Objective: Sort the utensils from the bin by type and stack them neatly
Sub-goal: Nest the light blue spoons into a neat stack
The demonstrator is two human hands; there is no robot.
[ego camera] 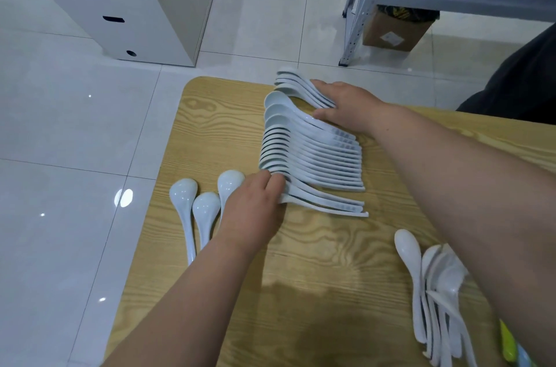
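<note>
Wooden table [210,132]. Far left: three loose spoons [206,207] side by side. Next, left hand [255,210], fingers pressed together and curled onto the near end of the spoon row [313,156], mid-table. Right hand [346,104] pinches the far bunch [301,86] by its handles, between fingers and thumb. Right edge: spoon pile [433,270].

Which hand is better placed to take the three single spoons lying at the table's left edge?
Left, I think. The left hand lies right beside the three spoons, while the right hand holds the far end of the spoon row.
</note>
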